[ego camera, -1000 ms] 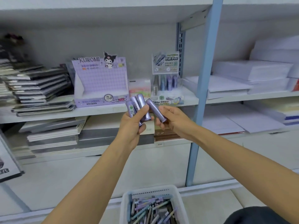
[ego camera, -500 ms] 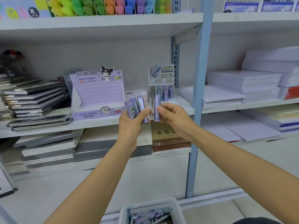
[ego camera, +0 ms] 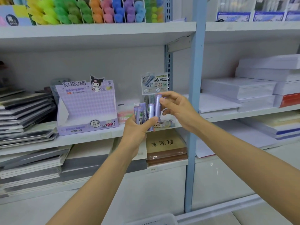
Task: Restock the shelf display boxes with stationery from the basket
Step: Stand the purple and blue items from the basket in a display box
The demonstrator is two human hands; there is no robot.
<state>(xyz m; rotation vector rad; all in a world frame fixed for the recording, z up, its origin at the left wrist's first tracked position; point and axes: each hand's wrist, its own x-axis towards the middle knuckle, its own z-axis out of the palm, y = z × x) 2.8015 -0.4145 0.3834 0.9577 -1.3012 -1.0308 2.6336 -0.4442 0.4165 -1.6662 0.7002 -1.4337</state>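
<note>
White metal shelf [ego camera: 97, 137] beside a blue post [ego camera: 194, 111]; its lilac cardboard display box [ego camera: 87, 108] reads "KUROMI". Over the shelf's front edge, the left hand [ego camera: 136, 133] grips purple plastic tubes [ego camera: 142, 115]; the right hand [ego camera: 177, 109] pinches a single purple tube [ego camera: 157, 104] upright.

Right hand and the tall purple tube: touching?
Touching. The head view shows the right hand pinching the tall purple tube near its top, fingers curled against it with no gap.

Two slim forearms [ego camera: 90, 184], bare to the wrist, end in a bare left hand [ego camera: 136, 133] and right hand [ego camera: 177, 109].
</note>
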